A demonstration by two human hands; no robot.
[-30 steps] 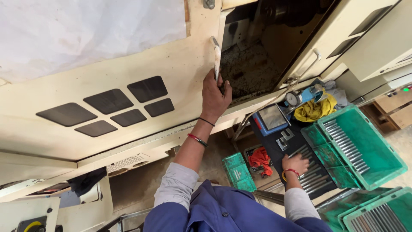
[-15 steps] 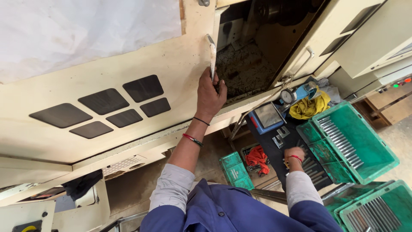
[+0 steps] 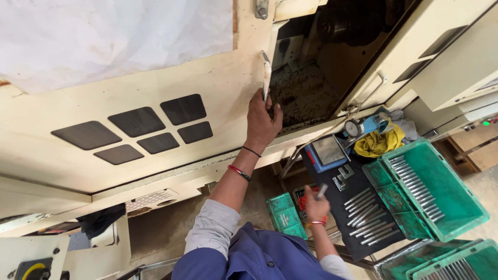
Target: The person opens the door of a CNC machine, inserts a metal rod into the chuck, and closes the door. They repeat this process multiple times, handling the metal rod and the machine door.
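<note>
Workshop floor, big cream machine point(image 3: 155, 155) with its door slid aside, dark chip-strewn chamber point(image 3: 306, 93) exposed. Left hand point(image 3: 262, 122) is wrapped around the door handle point(image 3: 266, 75), a slim vertical bar on the door's right edge, fingers curled shut on its lower end. Right hand point(image 3: 315, 207) is down low over the near-left corner of a black mat point(image 3: 373, 228), pinching a short steel rod point(image 3: 321, 191) between thumb and fingertips, rod tilted upward.

More rods point(image 3: 365, 210) lie in loose rows across the mat's middle, some touching. Green crate point(image 3: 441, 197) sits at the mat's right edge with another row of rods along its inner left wall. Small green box point(image 3: 282, 218) just left of the right hand. Blue-framed gauge plate point(image 3: 328, 151) at the mat's far edge, dial gauge point(image 3: 354, 127) and yellow rag point(image 3: 381, 142) beyond it.

Rod looks solid metal: stiff, dense for its bulk, smooth and likely oily, so slippery. Round, will roll off a flat edge. Best held mid-length with a firm pinch, as it is now. Handle looks rigid and fixed; a full-fist grip suits it, since the door probably drags heavy.
</note>
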